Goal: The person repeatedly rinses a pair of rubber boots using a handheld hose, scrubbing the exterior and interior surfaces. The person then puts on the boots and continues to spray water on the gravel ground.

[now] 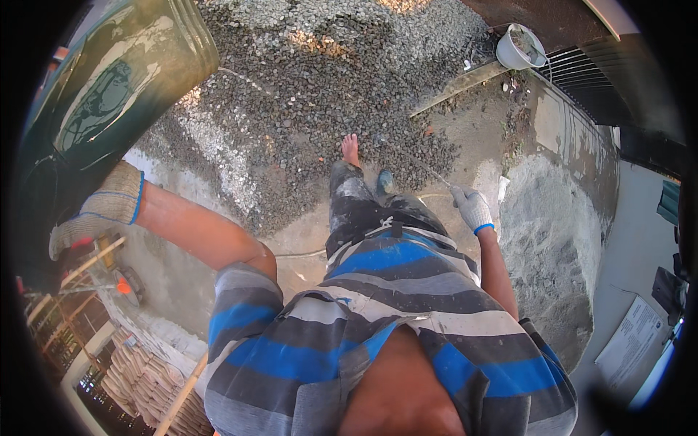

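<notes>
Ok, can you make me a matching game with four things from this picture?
Things:
1. bucket
2. left hand
3. shirt
4. gravel

Clues:
A. blue, grey and white stripes
B. loose stones by the bare foot
C. white, near the top right
D. gloved, at the green container

Pairs: 1-C, 2-D, 3-A, 4-B

Left hand (pixel 102 206) against green container (pixel 156 76) — gravel (pixel 291 123) beyond.

This looks like a building site, with spread gravel (pixel 327 94), a grey powdery heap (pixel 549 247) and a white bucket (pixel 512 57).
</notes>
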{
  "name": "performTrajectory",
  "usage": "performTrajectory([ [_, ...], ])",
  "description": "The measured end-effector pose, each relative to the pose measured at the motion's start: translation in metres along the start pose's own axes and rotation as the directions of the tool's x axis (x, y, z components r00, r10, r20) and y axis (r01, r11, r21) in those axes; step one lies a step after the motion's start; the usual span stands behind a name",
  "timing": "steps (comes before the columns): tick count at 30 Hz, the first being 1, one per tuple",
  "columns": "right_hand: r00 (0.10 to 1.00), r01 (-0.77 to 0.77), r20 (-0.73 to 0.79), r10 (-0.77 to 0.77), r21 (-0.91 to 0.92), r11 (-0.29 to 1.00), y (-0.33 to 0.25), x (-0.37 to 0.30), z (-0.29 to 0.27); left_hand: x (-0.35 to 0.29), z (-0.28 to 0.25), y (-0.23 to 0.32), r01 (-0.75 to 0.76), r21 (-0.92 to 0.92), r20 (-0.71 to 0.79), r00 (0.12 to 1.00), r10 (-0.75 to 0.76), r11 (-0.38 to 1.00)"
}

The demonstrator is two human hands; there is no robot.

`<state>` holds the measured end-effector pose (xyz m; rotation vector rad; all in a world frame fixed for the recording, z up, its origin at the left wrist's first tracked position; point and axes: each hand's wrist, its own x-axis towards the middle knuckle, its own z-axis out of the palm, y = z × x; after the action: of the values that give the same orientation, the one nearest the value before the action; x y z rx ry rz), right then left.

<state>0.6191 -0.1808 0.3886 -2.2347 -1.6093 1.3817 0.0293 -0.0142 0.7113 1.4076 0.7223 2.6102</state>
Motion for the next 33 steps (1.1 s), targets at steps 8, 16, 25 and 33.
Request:
performTrajectory([
  [8,0.999,-0.028,0.028,0.029,-0.034,0.999,0.002,-0.002,-0.001,0.02,-0.031,0.028,-0.087,0.057,0.07,0.994,0.083,0.995],
  [16,0.999,-0.03,0.043,0.028,0.035,0.999,0.002,-0.001,0.005,0.037,-0.026,0.058,-0.206,0.058,0.127,0.972,0.198,0.977],
  [25,0.997,-0.026,0.077,0.03,-0.044,0.999,0.001,0.001,0.006,0.066,-0.038,0.073,-0.25,-0.011,0.21,0.946,0.247,0.968],
  [33,0.999,-0.008,0.046,0.01,-0.035,0.999,0.011,0.002,0.012,0.069,-0.072,0.068,-0.178,-0.05,0.17,0.968,0.184,0.983],
])
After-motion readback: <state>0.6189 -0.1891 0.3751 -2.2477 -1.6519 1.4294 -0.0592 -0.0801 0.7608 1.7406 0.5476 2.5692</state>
